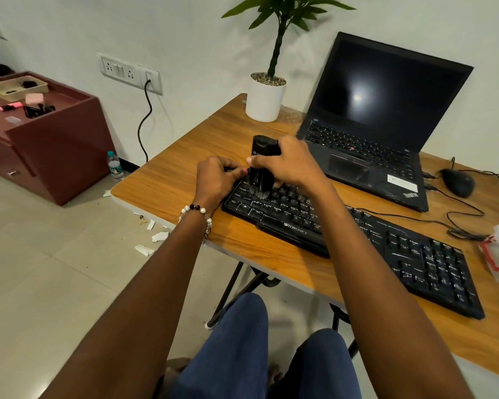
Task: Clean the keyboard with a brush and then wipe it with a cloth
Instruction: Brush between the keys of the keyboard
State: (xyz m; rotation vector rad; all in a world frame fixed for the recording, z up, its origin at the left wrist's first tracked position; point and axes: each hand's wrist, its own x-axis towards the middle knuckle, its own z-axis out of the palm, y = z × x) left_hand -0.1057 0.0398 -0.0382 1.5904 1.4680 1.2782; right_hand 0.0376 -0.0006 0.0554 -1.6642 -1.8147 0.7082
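Right hand (293,164) grips upright black brush (262,165), bristles on keyboard (357,234) left end; left hand (218,178) fingers curled, gripping the keyboard's far-left corner.

keyboard (386,240) was matt black plastic; table (185,180) had smooth wood-grain top; laptop (380,116) screen looked glossy; plant pot (264,102) was smooth white.
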